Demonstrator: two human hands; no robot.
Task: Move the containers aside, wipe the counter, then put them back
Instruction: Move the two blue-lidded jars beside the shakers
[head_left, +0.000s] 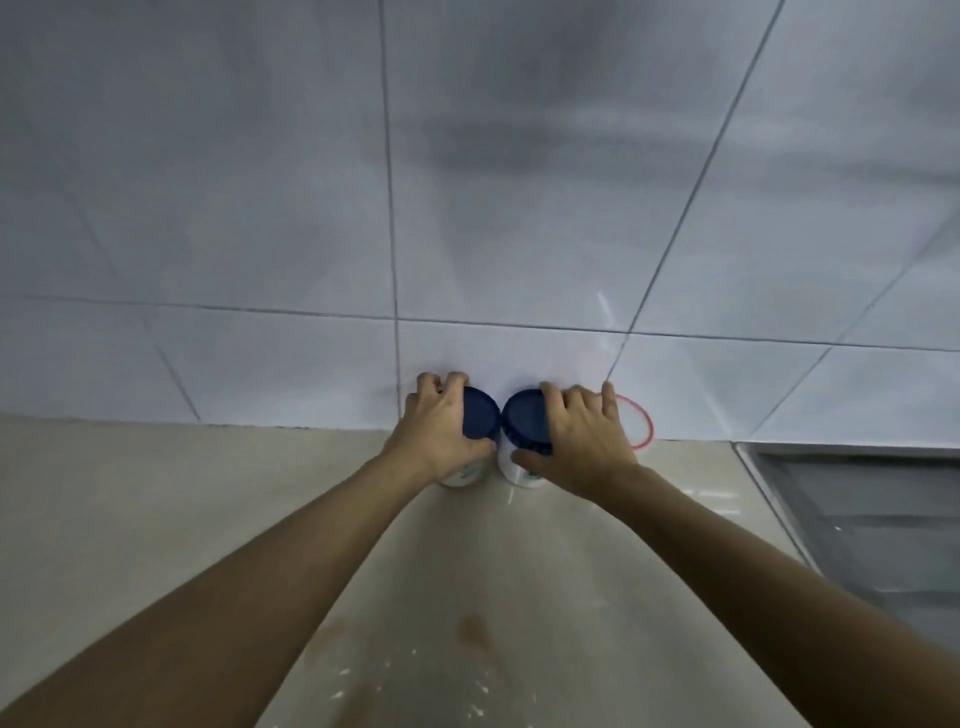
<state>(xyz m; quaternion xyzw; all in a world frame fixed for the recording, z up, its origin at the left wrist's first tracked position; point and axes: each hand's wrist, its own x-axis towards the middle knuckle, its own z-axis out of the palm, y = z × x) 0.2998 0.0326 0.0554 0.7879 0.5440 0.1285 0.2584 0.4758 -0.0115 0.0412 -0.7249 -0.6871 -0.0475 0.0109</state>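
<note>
Two white containers with dark blue lids stand side by side on the beige counter (182, 493), right against the tiled wall. My left hand (436, 431) grips the left container (480, 421) from above, around its lid. My right hand (576, 436) grips the right container (527, 418) the same way, thumb on its near side. The two lids touch each other. A third container with a red rim (641, 423) sits behind my right hand, mostly hidden by it.
The white tiled wall (260, 234) rises directly behind the containers. A steel sink (857, 519) is set into the counter at the right. Brown stains and white specks (470, 631) mark the counter near me.
</note>
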